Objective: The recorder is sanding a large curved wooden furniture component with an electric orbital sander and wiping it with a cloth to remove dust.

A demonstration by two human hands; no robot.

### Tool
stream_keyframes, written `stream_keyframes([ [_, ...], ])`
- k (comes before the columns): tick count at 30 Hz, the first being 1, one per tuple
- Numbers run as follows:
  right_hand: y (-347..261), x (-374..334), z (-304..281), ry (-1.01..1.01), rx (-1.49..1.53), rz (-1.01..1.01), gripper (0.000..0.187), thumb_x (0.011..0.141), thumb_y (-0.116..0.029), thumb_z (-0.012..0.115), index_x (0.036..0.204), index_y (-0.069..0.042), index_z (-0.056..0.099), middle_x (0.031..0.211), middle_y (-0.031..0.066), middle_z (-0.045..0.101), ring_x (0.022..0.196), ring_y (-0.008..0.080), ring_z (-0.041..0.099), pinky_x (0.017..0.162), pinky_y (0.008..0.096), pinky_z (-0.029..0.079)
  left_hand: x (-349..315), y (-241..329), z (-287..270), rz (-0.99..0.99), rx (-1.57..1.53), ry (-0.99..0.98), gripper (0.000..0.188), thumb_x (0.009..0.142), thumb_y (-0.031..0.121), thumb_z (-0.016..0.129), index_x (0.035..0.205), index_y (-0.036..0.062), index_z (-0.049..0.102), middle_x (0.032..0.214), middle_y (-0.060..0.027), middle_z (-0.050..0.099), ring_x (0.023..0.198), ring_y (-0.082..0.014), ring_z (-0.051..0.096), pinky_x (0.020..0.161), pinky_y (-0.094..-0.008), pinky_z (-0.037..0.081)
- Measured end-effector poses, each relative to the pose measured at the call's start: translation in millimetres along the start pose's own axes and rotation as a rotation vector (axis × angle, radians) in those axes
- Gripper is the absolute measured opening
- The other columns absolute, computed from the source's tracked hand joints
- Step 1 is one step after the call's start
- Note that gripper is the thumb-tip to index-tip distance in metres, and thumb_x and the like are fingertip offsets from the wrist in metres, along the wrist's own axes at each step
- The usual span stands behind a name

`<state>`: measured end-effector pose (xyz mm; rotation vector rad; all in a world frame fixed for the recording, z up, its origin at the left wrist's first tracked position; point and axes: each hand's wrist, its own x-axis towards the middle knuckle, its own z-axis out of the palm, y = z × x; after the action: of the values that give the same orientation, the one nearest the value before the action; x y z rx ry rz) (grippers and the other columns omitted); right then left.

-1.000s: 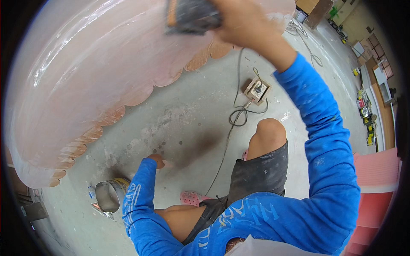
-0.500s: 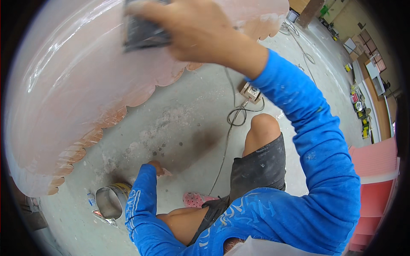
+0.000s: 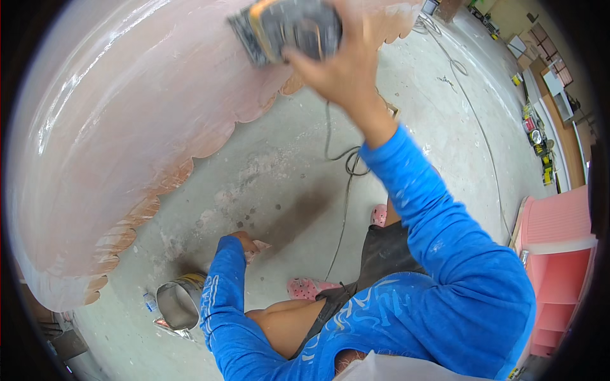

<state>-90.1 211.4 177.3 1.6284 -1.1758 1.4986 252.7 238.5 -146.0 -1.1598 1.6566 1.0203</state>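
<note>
My right hand (image 3: 345, 79) is wrapped round a black and orange power sander (image 3: 306, 28), held against or just over a big, curved, pale pink panel (image 3: 152, 101) with a scalloped edge. Whether the sander's pad touches the surface cannot be told. Lower down, beside my bent leg, my left hand (image 3: 241, 239) is closed on a small pale pinkish scrap (image 3: 261, 246), too small to name surely. Its fingers are partly hidden by the blue sleeve.
An open metal can (image 3: 176, 306) stands on the grey floor (image 3: 222, 184) at the lower left, with a crumpled foil packet beside it. A dark cable (image 3: 346, 209) loops across the floor. Pink shelving (image 3: 559, 267) stands at the right, with tools and containers further back.
My right hand has moved the sander rightward along the panel and turned it, so its top now shows. My left hand has shifted slightly up and right with the scrap.
</note>
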Motion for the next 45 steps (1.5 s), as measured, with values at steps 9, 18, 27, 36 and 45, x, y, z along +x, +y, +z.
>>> stream_keyframes([
  [9, 12, -130, 15, 0.017, 0.056, 0.054, 0.089, 0.063, -0.009, 0.09, 0.137, -0.009, 0.041, 0.123, 0.0213, 0.049, 0.109, 0.0384, 0.054, 0.09, 0.0465, 0.048, -26, 16, -10, 0.088, -0.23, 0.065, 0.046, 0.069, 0.03, 0.077, 0.103, -0.0007, 0.075, 0.099, -0.0162, 0.074, 0.084, -0.0265, 0.072, 0.073, -0.0382, 0.055],
  [18, -12, 39, 1, 0.048, -0.032, 0.313, 0.082, 0.061, -0.014, 0.081, 0.136, -0.006, 0.049, 0.116, 0.0229, 0.058, 0.108, 0.0383, 0.058, 0.093, 0.0452, 0.048, -35, -21, 6, -0.049, -0.542, 0.04, 0.038, 0.07, 0.016, 0.073, 0.105, 0.0002, 0.075, 0.094, -0.0124, 0.073, 0.079, -0.02, 0.071, 0.069, -0.0329, 0.055],
  [27, -13, -90, 21, 0.159, 0.084, 0.15, 0.075, 0.063, -0.01, 0.086, 0.13, -0.014, 0.052, 0.121, 0.0206, 0.049, 0.102, 0.0395, 0.056, 0.086, 0.046, 0.05, -54, 15, -11, -0.009, -0.333, 0.087, 0.042, 0.075, 0.021, 0.075, 0.105, -0.0081, 0.072, 0.096, -0.0163, 0.073, 0.079, -0.0248, 0.072, 0.068, -0.0348, 0.057],
  [36, -38, -104, 22, -0.038, 0.202, 0.102, 0.073, 0.063, -0.008, 0.085, 0.129, -0.025, 0.058, 0.125, 0.0212, 0.048, 0.109, 0.0412, 0.057, 0.082, 0.0433, 0.054, -45, 4, -3, -0.018, -0.366, 0.1, 0.044, 0.077, 0.024, 0.078, 0.102, -0.0115, 0.069, 0.099, -0.021, 0.07, 0.079, -0.029, 0.071, 0.064, -0.0382, 0.058],
  [45, -70, -80, 24, 0.0, 0.208, 0.223, 0.087, 0.068, -0.007, 0.08, 0.145, -0.02, 0.042, 0.128, 0.0269, 0.041, 0.111, 0.042, 0.053, 0.087, 0.0472, 0.052, -55, 4, 2, -0.11, -0.44, 0.065, 0.038, 0.077, 0.022, 0.078, 0.095, -0.0098, 0.07, 0.096, -0.0209, 0.069, 0.075, -0.0285, 0.07, 0.061, -0.0376, 0.059],
])
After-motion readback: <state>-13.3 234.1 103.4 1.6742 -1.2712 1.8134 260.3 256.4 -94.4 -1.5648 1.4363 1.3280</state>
